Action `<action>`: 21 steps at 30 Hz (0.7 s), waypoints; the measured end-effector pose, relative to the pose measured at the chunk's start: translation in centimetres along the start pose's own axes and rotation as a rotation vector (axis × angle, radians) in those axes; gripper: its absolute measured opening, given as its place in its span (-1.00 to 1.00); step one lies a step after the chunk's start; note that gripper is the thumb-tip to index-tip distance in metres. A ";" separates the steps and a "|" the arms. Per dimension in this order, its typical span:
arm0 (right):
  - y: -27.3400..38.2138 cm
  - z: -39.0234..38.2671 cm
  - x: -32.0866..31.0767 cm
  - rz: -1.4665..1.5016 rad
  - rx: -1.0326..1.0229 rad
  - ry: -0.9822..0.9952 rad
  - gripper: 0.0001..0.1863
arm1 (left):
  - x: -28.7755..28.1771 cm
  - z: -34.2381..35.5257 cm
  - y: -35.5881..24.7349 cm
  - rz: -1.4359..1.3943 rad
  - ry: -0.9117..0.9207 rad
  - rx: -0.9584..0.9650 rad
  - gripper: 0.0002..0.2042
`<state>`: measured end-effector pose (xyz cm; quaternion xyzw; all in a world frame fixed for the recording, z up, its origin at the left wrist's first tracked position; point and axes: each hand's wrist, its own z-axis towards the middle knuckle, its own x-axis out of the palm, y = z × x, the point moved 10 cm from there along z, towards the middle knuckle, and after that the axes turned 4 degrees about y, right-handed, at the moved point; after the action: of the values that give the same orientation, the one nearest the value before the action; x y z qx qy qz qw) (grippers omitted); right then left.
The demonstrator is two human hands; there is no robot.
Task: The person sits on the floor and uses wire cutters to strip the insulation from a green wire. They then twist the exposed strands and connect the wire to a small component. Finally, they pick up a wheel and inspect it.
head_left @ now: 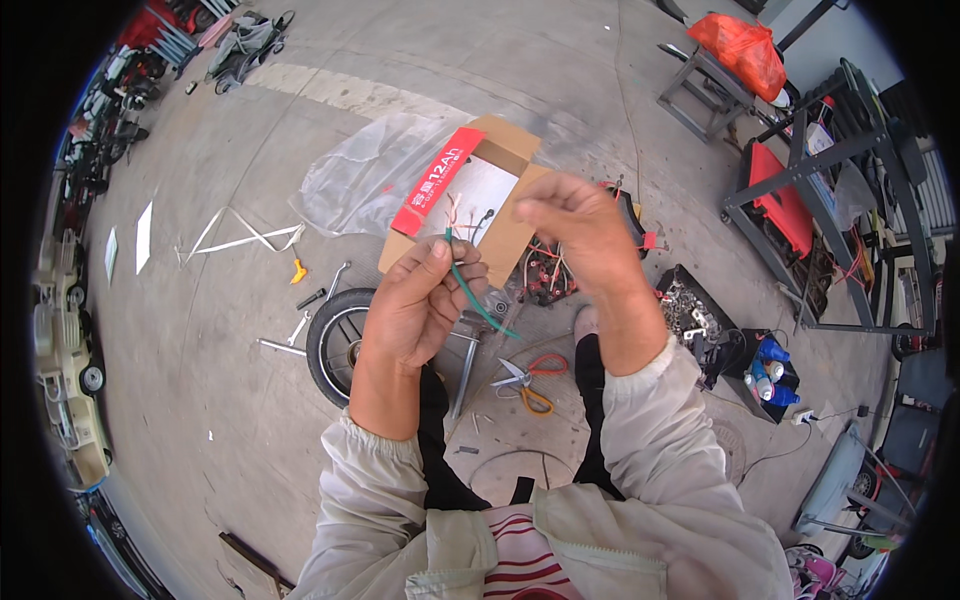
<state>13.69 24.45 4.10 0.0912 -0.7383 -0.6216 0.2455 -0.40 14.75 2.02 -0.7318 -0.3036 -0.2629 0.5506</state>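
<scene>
My left hand is closed in a pinch on a green cable. Thin bare wire strands fan out from the cable's upper end, and its tail hangs down to the right. To the right and a little higher, my right hand is raised apart from the cable, with fingers curled toward the thumb; whether anything small is between them is hidden. Below both hands lies an open cardboard box with a red printed flap and white material inside. Scissors with red and orange handles lie open on the floor between my feet.
A clear plastic sheet lies beyond the box. Left of it are a black-tyred wheel, wrenches and a yellow-handled tool. To the right stand a black parts tray, blue-capped bottles and a metal frame.
</scene>
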 end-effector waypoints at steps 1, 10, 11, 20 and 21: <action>-0.6 0.0 1.2 0.014 0.050 0.034 -0.87 | 0.1 0.1 0.3 -0.003 0.014 -0.012 -0.78; -0.8 -0.3 3.6 0.210 -0.014 0.065 -0.88 | 0.3 0.5 0.8 0.011 0.009 -0.034 -0.75; -0.7 -0.3 3.8 0.252 -0.037 0.069 -0.88 | 0.5 0.5 0.8 0.005 0.021 -0.030 -0.76; -1.7 -0.4 4.7 0.448 0.024 0.093 -0.90 | 2.0 -0.1 1.5 -0.035 0.255 -0.068 -0.75; -1.6 -0.4 4.7 0.428 0.006 0.072 -0.89 | 2.2 -0.2 1.5 -0.031 0.286 -0.068 -0.76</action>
<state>9.53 21.67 3.73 -0.0448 -0.7333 -0.5495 0.3979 2.14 14.58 2.71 -0.7003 -0.2240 -0.3831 0.5592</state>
